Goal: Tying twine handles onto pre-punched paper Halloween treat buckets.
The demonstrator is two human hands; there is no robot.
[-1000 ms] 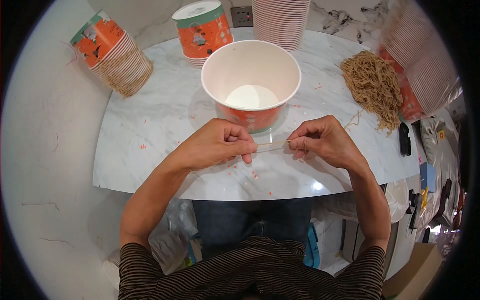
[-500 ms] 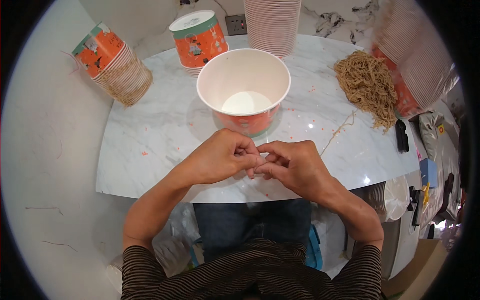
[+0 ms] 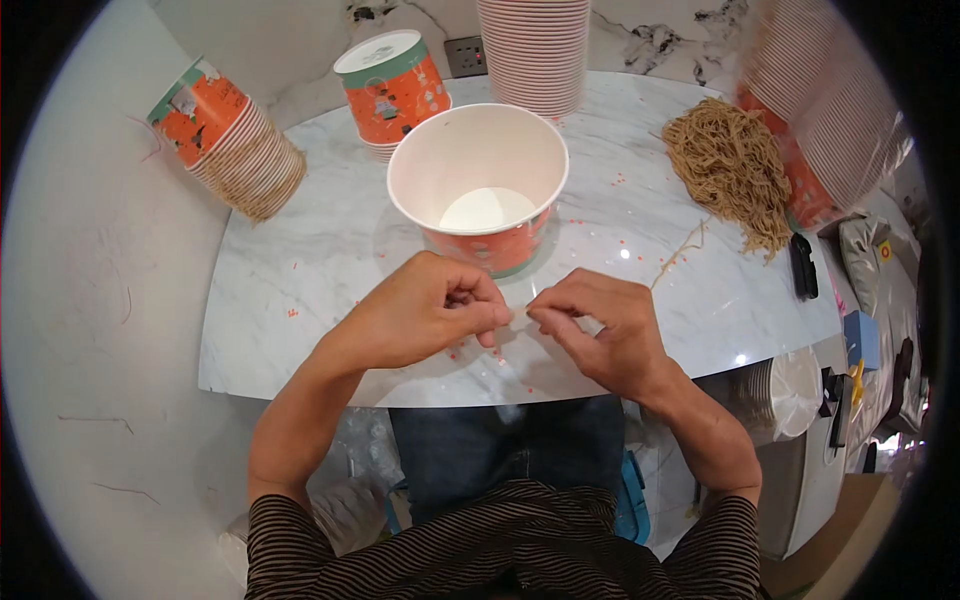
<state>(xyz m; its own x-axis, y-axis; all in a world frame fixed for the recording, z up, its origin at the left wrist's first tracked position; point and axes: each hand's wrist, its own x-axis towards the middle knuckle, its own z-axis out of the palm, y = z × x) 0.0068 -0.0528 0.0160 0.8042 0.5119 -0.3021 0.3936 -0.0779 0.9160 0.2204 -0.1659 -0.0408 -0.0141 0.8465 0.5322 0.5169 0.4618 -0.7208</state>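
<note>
Thin pale strand, pinched between my left hand and right hand fingertips, could snap if I tug.

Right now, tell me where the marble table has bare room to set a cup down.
The marble table is bare at the left front, between the tilted cup stack and the left hand. Another free patch lies right of the open cup, short of the noodle heap. The back edge is crowded by the capped cup and tall stack.
</note>
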